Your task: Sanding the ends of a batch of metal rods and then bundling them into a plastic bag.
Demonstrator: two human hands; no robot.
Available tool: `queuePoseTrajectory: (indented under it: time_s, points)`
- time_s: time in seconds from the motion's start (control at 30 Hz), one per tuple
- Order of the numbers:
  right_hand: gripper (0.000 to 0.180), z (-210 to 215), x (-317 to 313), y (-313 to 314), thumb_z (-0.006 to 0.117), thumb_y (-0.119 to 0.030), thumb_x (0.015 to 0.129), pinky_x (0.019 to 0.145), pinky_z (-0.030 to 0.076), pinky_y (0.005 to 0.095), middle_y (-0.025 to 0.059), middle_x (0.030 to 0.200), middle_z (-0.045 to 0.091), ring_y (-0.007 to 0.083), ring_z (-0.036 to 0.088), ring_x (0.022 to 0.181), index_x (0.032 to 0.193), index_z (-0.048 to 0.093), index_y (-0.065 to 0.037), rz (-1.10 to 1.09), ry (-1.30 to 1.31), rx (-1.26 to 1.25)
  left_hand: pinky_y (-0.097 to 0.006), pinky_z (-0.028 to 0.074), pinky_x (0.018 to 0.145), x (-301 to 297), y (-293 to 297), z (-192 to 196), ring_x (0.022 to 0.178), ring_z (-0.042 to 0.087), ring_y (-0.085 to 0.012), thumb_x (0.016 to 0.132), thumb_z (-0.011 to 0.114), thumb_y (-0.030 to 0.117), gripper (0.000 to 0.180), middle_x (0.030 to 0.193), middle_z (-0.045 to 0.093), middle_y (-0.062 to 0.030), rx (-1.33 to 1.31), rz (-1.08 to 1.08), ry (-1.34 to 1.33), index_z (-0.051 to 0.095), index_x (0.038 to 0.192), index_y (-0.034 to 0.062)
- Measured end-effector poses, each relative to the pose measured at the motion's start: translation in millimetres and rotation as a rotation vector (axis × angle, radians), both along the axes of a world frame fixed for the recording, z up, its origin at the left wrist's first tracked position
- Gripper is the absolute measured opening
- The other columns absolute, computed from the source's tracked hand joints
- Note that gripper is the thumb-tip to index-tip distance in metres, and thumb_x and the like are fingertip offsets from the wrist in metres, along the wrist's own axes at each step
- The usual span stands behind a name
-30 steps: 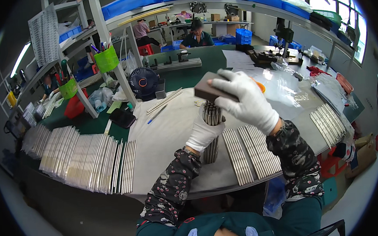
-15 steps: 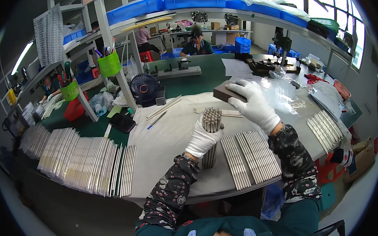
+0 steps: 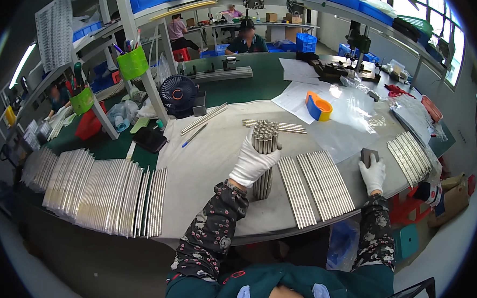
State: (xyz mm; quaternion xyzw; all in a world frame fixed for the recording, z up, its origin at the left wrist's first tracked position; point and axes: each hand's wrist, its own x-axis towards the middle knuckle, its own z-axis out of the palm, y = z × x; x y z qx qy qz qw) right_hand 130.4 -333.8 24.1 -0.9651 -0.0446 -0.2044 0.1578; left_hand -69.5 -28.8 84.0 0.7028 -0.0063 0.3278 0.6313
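Note:
My left hand (image 3: 254,160), in a white glove, is wrapped round an upright bundle of metal rods (image 3: 265,137). The rod ends form a packed round cluster above my fingers, and the lower part of the bundle shows beneath the hand. Over at the right, my white-gloved right hand (image 3: 373,175) grips a dark brown rectangular block (image 3: 369,155) low at the cloth-covered table (image 3: 207,161). Between the two hands lie flat rows of metal rods (image 3: 321,188) side by side. A few more rods (image 3: 275,126) lie crosswise behind the bundle.
Plastic-wrapped rods (image 3: 103,196) fill the left edge; another rod row (image 3: 409,157) lies far right. Behind are a blue pen (image 3: 194,135), dark fan (image 3: 179,96), orange and blue tape rolls (image 3: 318,107) and plastic sheeting (image 3: 350,121). A shelf post (image 3: 152,99) stands at left.
My right hand has carried the block from the air beside the bundle down to the table at the right. The tape rolls have come into sight. My left hand still grips the bundle.

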Motion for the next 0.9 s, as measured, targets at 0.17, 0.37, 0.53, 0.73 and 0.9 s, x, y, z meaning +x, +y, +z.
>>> queuePoseTrajectory:
  time_s: [0.17, 0.37, 0.53, 0.73, 0.9]
  points:
    - [0.062, 24, -14, 12, 0.069, -0.046, 0.074, 0.102, 0.034, 0.0494, 0.0225, 0.143, 0.033, 0.0381, 0.029, 0.133, 0.126, 0.056, -0.014, 0.072, 0.035, -0.082, -0.024, 0.050, 0.067, -5, 1, -3, 0.073, 0.058, -0.0069, 0.075, 0.067, 0.003, 0.028, 0.079, 0.061, 0.0009, 0.003, -0.021, 0.059, 0.052, 0.098, 0.0054]
    - [0.080, 106, -95, 131, 0.072, -0.024, 0.069, 0.103, 0.036, 0.0348, 0.0150, 0.139, 0.043, 0.0241, 0.042, 0.128, 0.137, 0.038, -0.003, 1.192, 0.201, 0.618, -0.026, 0.050, 0.067, -9, 2, -24, 0.072, 0.059, -0.0092, 0.074, 0.070, 0.004, 0.029, 0.081, 0.061, -0.0006, -0.059, -0.033, 0.111, 0.053, 0.097, 0.0049]
    - [0.048, 131, -139, 211, 0.073, -0.015, 0.068, 0.089, 0.046, 0.0280, 0.0117, 0.100, 0.064, 0.0187, 0.061, 0.097, 0.110, 0.056, 0.002, 1.432, 0.464, 0.903, -0.029, 0.050, 0.068, -3, -8, -42, 0.074, 0.060, -0.0130, 0.069, 0.073, 0.006, 0.036, 0.082, 0.061, -0.0021, 0.117, 0.118, -0.033, 0.053, 0.099, 0.0026]
    - [0.015, 123, -139, 229, 0.067, -0.012, 0.072, 0.063, 0.049, 0.0261, 0.0096, 0.068, 0.062, 0.0143, 0.060, 0.063, 0.080, 0.061, 0.000, 1.371, 0.078, 0.889, -0.028, 0.050, 0.068, -14, -1, -63, 0.074, 0.060, -0.0117, 0.069, 0.071, 0.005, 0.031, 0.081, 0.062, -0.0023, -0.007, 0.012, 0.116, 0.056, 0.096, 0.0030]
    - [0.017, 119, -135, 235, 0.067, -0.013, 0.072, 0.063, 0.049, 0.0254, 0.0103, 0.068, 0.062, 0.0140, 0.060, 0.063, 0.081, 0.061, 0.000, 1.317, 0.048, 0.914, -0.028, 0.050, 0.068, -19, 6, -93, 0.074, 0.060, -0.0101, 0.068, 0.074, 0.007, 0.034, 0.083, 0.064, -0.0012, -0.087, -0.111, 0.388, 0.056, 0.097, 0.0034]
